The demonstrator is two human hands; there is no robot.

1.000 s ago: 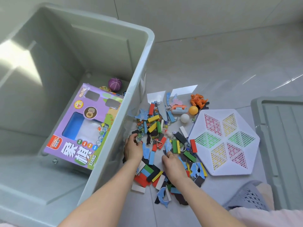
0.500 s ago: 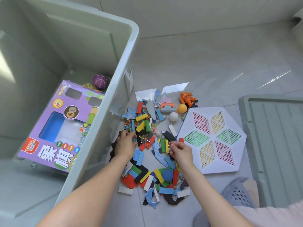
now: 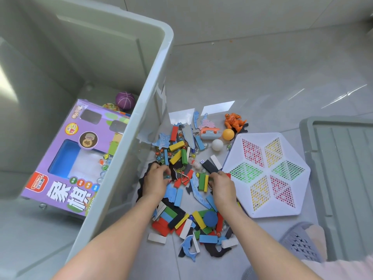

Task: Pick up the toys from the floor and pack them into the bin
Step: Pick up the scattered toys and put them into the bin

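Crouching at frame centre, we curl both hands, left hand [image 3: 155,181] and right hand [image 3: 222,183], onto small toys [image 3: 177,156], fingers pinching marbles, we judge; bin [image 3: 153,110] waits at left for easy dropping.

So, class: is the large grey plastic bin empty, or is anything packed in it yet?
Not empty. The large grey plastic bin already holds a purple cardboard game box, a small purple ball and some glass marbles.

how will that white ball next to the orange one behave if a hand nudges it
The white ball looks smooth and round on a glossy tiled floor, so it would probably roll off at a light nudge. It resembles a ping-pong ball like the orange ball, so it is likely very light and easily pinched.
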